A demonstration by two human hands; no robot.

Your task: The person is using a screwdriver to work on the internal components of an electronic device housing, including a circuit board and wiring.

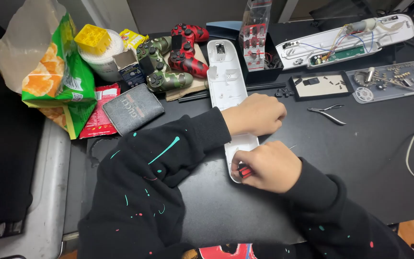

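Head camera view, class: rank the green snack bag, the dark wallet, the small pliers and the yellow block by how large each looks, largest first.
1. green snack bag
2. dark wallet
3 and 4. small pliers and yellow block look much alike in size, and the block lies farther from the camera, so I leave them unranked.

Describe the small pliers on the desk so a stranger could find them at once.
On the black desk, look right of the person's left hand. The small metal pliers lie alone below the shallow black tray of screws, the only two-handled tool there.
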